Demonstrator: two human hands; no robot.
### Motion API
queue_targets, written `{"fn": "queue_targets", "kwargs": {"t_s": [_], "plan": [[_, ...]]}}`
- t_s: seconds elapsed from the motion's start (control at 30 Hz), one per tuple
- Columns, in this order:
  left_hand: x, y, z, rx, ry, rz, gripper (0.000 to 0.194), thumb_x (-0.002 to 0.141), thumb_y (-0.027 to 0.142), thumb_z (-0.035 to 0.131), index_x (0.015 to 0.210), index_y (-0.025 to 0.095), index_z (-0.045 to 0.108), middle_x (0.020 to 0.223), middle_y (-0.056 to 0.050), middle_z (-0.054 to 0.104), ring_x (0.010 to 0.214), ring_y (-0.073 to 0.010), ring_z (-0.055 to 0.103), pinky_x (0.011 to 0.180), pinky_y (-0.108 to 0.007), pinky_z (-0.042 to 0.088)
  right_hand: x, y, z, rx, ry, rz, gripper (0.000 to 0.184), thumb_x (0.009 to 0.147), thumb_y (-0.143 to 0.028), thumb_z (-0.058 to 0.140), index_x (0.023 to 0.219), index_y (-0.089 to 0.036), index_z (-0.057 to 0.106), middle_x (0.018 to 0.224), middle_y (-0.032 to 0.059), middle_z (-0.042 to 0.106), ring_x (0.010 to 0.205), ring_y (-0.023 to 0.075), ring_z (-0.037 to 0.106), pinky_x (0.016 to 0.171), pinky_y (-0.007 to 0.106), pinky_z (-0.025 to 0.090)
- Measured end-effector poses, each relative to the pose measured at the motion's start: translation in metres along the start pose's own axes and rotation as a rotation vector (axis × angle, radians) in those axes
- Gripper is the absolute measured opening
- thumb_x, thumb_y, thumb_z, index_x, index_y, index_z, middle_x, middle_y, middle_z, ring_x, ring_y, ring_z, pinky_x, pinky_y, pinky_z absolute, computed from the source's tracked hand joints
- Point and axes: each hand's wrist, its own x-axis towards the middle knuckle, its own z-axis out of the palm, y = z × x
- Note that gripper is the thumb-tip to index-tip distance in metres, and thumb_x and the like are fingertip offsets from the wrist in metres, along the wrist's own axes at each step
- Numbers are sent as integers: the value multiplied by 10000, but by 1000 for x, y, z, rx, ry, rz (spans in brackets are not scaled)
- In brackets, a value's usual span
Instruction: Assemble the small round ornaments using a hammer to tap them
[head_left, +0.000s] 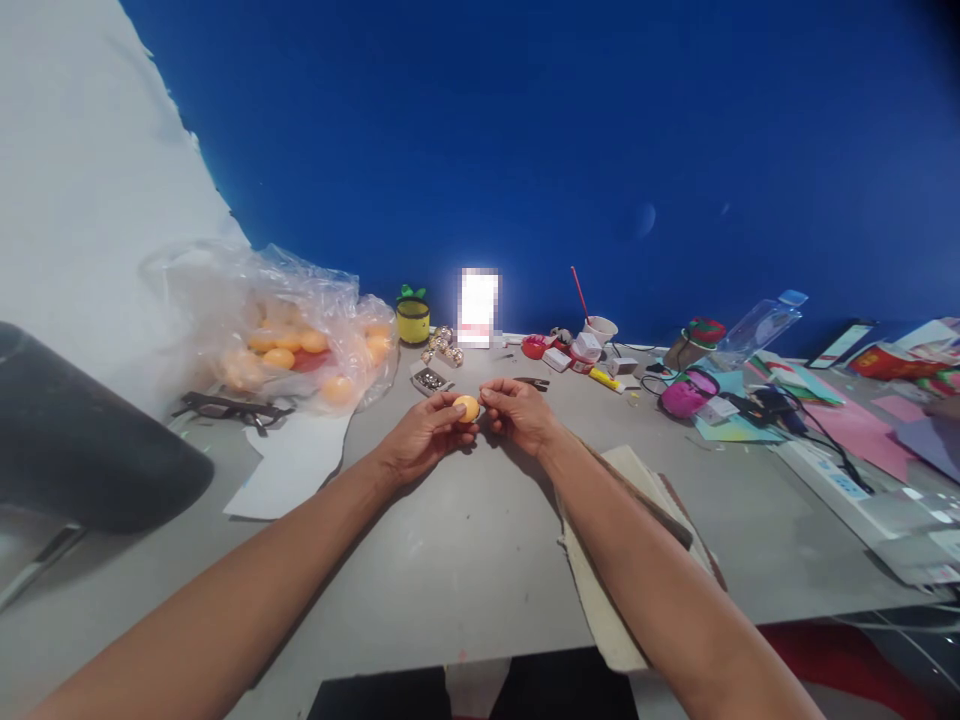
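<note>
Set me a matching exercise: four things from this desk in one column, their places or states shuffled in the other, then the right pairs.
Column one
1. Small orange ball
2. Thin red stick
3. Cream cloth
4. Plastic bottle

Column two
A. Lying under the right forearm
B. Transparent, with a blue cap
C. Held in the fingers of the left hand
D. Leaning in a white cup

Right pairs: 1-C; 2-D; 3-A; 4-B

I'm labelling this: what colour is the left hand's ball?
The ball is orange, clearest in the head view.
</note>
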Motion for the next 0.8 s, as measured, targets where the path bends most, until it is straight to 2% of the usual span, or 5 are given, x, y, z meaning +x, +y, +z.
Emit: {"fn": "queue_targets", "kwargs": {"t_s": [0.07, 0.23, 0.53, 0.7, 0.8], "plan": [[-1, -1, 2, 32, -19, -11, 311, 786, 226, 874, 986, 135, 654, 887, -75, 732, 727, -152, 702, 666, -261, 567, 0, 0, 0, 0, -1, -9, 431, 525, -332, 985, 814, -172, 708, 694, -22, 687, 505, 58, 518, 422, 159, 411], [-5, 0, 10, 83, -72, -36, 346, 768, 190, 889, 1023, 124, 665, 957, -118, 768, 740, -156, 713, 685, -273, 562, 0, 2, 0, 0, -18, 3, 453, 518, -352, 996, 808, -163, 703, 686, -8, 695, 509, 63, 524, 435, 166, 428], [-6, 4, 8, 0, -67, -28, 301, 777, 54, 777, 1061, 119, 704, 966, -140, 776, 852, -207, 755, 749, -293, 616, -2, 0, 1, -3, -14, -5, 438, 522, -349, 993, 801, -165, 710, 670, -15, 680, 512, 63, 526, 441, 166, 436], [-3, 2, 4, -16, -79, -31, 323, 812, 108, 720, 1132, 134, 688, 928, -131, 760, 773, -232, 752, 643, -329, 628, -4, -1, 3, -13, -31, -12, 405, 545, -352, 976, 789, -170, 709, 693, 0, 702, 516, 64, 522, 441, 167, 428], [-3, 1, 4, -3, -65, -14, 277, 841, 158, 719, 1115, 133, 686, 900, -111, 732, 712, -208, 723, 579, -308, 604, -4, -2, 4, -19, -27, -14, 395, 540, -344, 970, 786, -175, 712, 697, -3, 703, 515, 64, 516, 435, 166, 422]]}}
